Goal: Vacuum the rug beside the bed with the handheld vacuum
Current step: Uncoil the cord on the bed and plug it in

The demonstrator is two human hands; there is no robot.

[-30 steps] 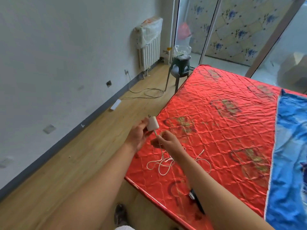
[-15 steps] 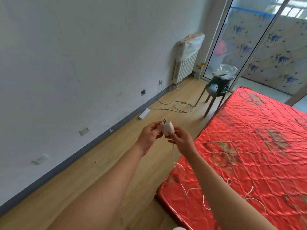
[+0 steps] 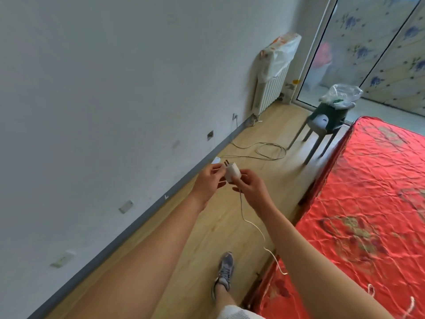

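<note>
Standing on wood floor [image 3: 207, 238] between white wall [image 3: 115, 88] and red bed [image 3: 368, 203], the person pinches a white plug [image 3: 232, 173] in left hand [image 3: 208, 184] and right hand [image 3: 251, 188]. It tilts, prongs [image 3: 226, 162] pointing up toward the wall.

No legible text, perhaps from blur.

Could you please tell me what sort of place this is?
Most likely a bedroom in a home: a bed with a red quilted cover, a white radiator against the wall, and a glass door beyond it.
</note>
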